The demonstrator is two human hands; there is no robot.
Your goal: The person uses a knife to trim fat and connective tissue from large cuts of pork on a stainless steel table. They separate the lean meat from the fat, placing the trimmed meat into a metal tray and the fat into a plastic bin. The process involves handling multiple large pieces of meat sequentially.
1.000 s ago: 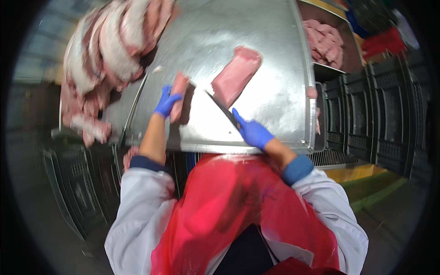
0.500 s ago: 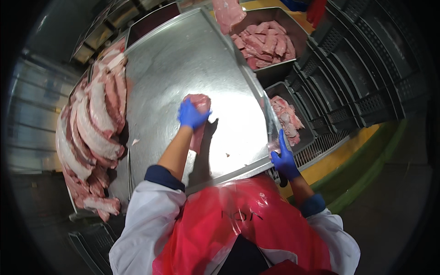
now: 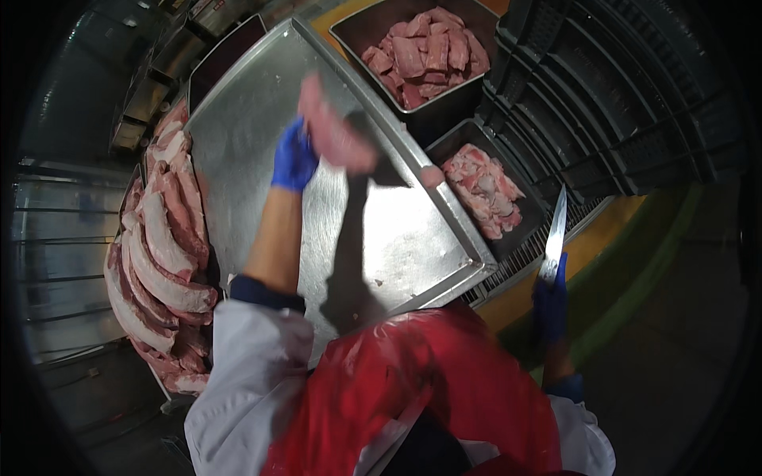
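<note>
– Where's the meat strip (image 3: 338,133)?
– Raised above the counter (image 3: 250,135), gripped by the left hand (image 3: 294,157); the right hand (image 3: 549,305) grips a knife (image 3: 556,230).
– Its feel?
– Probably soft, slippery, floppy; best held mid-length.

Two blue-gloved hands (image 3: 294,163) (image 3: 549,308), one long silver-bladed knife (image 3: 557,224), one raised pink oblong meat piece (image 3: 337,133), one metal chunk-filled bin (image 3: 359,36), one dark grey trimmings-filled tub (image 3: 508,157) and one glossy red apron (image 3: 421,353) show.
</note>
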